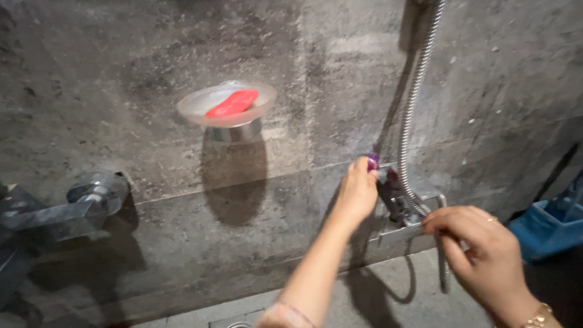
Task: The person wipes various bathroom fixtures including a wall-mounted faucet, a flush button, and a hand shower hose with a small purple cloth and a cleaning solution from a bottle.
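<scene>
My left hand (357, 193) reaches up to the chrome shower mixer (405, 209) on the grey stone wall, its fingers closed on a small purple object (372, 161) pressed against the mixer's top left; what the object is cannot be told. My right hand (477, 249), with a ring and a gold bracelet, pinches the mixer's flat chrome lever (398, 234) at its right end. A ribbed metal shower hose (414, 97) rises from the mixer up the wall.
A frosted soap dish (200, 106) with a red soap bar (232, 103) hangs on the wall at upper centre. A chrome tap (73, 206) juts out at the left. A blue plastic tub (546, 228) stands at the right. A floor drain (234, 322) shows at the bottom edge.
</scene>
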